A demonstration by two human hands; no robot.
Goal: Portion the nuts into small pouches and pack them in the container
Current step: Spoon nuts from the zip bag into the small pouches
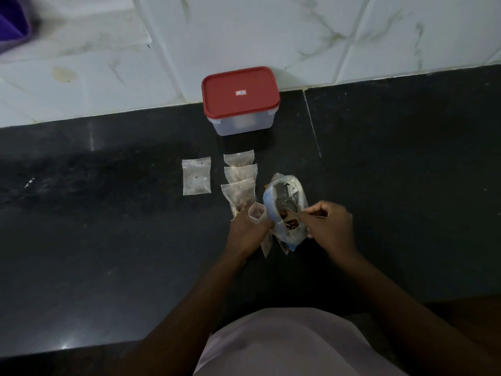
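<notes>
Pouch (257,212) standing upright, mouth up.
I'm seeing left hand (248,229) gripping it, right hand (329,226) pinching spoon (294,212) in bag (284,196).

I saw a dark, polished stone counter (108,240) filling most of my view, with a thin pale seam (311,123) running across it on the right and a few small glints of light on its surface. Behind it rose a wall (244,28) of large white tiles, grey-veined like marble, one with a yellowish stain (63,73). The light was dim, and something purple (12,20) sat blurred in the top left corner.
</notes>
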